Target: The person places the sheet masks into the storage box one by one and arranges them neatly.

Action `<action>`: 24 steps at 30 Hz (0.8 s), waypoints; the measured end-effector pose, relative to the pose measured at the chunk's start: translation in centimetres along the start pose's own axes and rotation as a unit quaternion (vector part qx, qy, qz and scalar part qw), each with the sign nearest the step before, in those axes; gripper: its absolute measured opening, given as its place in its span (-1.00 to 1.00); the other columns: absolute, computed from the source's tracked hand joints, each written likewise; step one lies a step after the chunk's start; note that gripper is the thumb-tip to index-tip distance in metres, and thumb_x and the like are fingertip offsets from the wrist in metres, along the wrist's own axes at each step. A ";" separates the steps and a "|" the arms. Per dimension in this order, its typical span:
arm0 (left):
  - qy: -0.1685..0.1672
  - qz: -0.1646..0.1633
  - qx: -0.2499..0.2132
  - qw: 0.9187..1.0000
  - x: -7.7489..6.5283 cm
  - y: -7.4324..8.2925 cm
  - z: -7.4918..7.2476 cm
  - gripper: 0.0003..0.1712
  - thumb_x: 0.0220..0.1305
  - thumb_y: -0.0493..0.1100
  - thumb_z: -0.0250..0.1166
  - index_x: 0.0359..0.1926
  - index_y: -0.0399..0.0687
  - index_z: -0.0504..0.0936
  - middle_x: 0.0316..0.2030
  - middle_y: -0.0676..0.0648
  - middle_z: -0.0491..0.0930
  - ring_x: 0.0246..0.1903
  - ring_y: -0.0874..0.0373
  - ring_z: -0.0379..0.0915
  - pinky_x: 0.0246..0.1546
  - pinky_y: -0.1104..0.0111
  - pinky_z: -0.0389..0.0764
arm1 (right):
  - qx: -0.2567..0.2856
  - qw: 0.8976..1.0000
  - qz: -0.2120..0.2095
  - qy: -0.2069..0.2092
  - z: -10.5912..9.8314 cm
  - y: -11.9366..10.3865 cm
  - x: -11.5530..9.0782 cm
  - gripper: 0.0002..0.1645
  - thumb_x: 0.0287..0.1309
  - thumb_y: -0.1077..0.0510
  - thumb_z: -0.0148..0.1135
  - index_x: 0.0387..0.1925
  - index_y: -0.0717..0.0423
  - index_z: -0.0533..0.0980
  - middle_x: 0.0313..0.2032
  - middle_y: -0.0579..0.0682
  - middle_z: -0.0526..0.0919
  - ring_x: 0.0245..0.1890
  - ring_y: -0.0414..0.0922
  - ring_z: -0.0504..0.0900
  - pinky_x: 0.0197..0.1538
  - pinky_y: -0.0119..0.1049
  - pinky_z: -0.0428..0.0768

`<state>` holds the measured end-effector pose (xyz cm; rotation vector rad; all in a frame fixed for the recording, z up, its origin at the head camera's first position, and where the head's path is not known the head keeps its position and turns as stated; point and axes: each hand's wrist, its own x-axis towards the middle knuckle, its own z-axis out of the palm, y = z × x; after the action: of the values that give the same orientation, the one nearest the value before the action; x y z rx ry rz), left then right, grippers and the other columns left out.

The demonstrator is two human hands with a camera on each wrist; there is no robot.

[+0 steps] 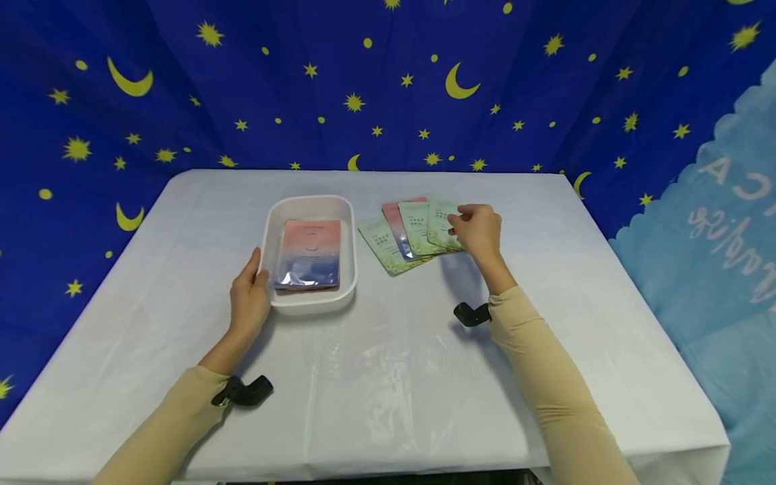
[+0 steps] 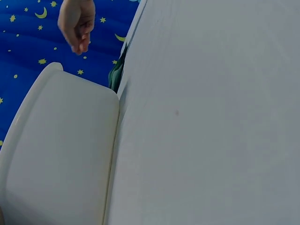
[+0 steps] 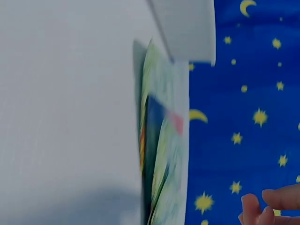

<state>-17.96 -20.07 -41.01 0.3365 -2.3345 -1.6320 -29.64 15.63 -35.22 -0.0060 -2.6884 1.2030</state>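
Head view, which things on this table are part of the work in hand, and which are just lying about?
In hand:
- white tray, steadied by the left hand
- pink-and-blue packet lying in the tray
- fanned packets, three green and one pink, with the right hand on the rightmost one

Lying about:
- white tablecloth
- star-and-moon backdrop

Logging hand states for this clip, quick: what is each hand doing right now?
Left hand: open, fingers straight against the side of the white tray.
Right hand: fingers curled at the rightmost green packet; whether it grips it cannot be told.
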 end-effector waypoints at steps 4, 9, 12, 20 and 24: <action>0.001 -0.001 0.000 1.000 0.0 0.0 0.0 -0.41 0.44 -0.39 -0.10 0.46 -0.32 0.10 0.47 -0.21 0.07 0.47 -0.04 -0.04 0.50 0.19 0.06 | -0.017 1.000 0.023 0.003 -1.0 1.7 0.5 -0.52 0.31 0.14 0.18 0.16 0.36 0.50 -0.25 0.28 0.74 -0.29 0.14 0.75 0.11 -0.03 0.59; 0.004 0.001 0.001 1.000 0.0 0.0 0.1 -0.41 0.44 -0.39 -0.11 0.46 -0.33 0.09 0.47 -0.22 0.07 0.47 -0.06 -0.04 0.50 0.19 0.05 | -0.044 0.998 0.048 0.010 -1.8 3.6 0.9 -0.51 0.29 0.14 0.19 0.14 0.40 0.51 -0.23 0.31 0.73 -0.26 0.16 0.74 0.28 -0.01 0.46; 0.003 0.000 0.001 1.000 0.1 0.0 0.1 -0.40 0.44 -0.38 -0.11 0.46 -0.33 0.09 0.47 -0.21 0.07 0.47 -0.06 -0.04 0.50 0.19 0.05 | -0.066 0.995 0.071 0.004 -2.1 4.5 1.0 -0.50 0.29 0.12 0.20 0.14 0.40 0.51 -0.26 0.31 0.73 -0.23 0.16 0.73 0.30 0.02 0.45; -0.005 0.002 -0.009 1.000 0.0 -0.1 0.0 -0.40 0.44 -0.39 -0.12 0.47 -0.32 0.07 0.48 -0.22 0.04 0.48 -0.06 -0.07 0.51 0.19 0.03 | -0.088 0.988 0.124 -0.025 -2.2 6.1 1.1 -0.47 0.28 0.08 0.20 0.17 0.34 0.50 -0.33 0.20 0.75 -0.02 0.15 0.66 0.31 0.04 0.41; -0.005 0.006 -0.014 1.000 0.1 -0.1 0.0 -0.40 0.45 -0.39 -0.12 0.47 -0.33 0.07 0.48 -0.22 0.04 0.48 -0.04 -0.07 0.51 0.20 0.02 | -0.097 0.986 0.131 -0.029 -2.1 6.5 1.1 -0.48 0.26 0.07 0.22 0.13 0.35 0.52 -0.38 0.18 0.76 0.00 0.19 0.63 0.26 0.05 0.44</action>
<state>-18.06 -20.11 -41.13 0.3092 -2.3128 -1.6632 -30.82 21.57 -38.46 -0.3701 -2.9156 1.0109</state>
